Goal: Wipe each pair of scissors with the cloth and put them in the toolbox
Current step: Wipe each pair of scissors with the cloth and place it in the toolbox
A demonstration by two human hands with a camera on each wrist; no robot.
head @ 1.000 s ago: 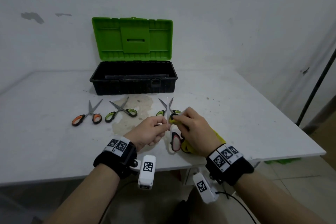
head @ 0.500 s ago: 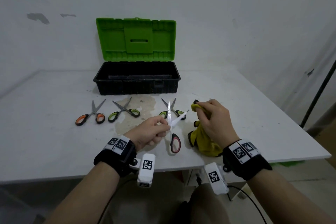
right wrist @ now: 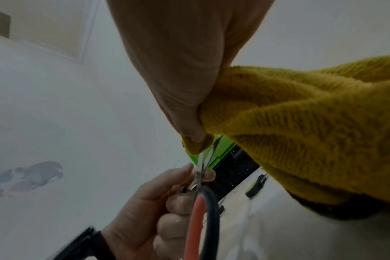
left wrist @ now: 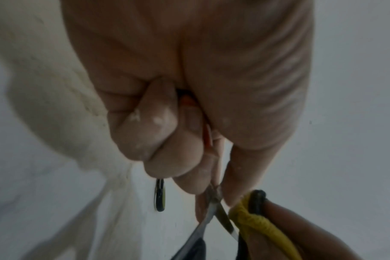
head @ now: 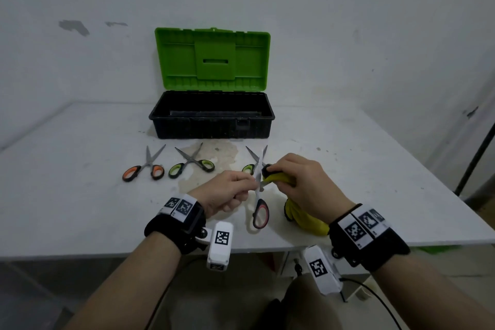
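Observation:
My left hand grips the red-handled scissors near the pivot, blades spread and pointing away from me. One blade stands free. My right hand pinches the yellow cloth round the other blade close to the pivot, and the rest of the cloth hangs to the table. In the left wrist view the cloth touches the blade. The right wrist view shows the cloth over the blades, with the red handle below. The black toolbox stands open behind, its inside dark.
Orange-handled scissors and green-handled scissors lie in a row left of my hands. Another green-handled pair lies just behind them. The green lid stands upright against the wall. A brownish stain marks the white table.
My right hand slid the cloth out along the blade to the right, then came back to the blade near the pivot. My left hand kept holding the scissors.

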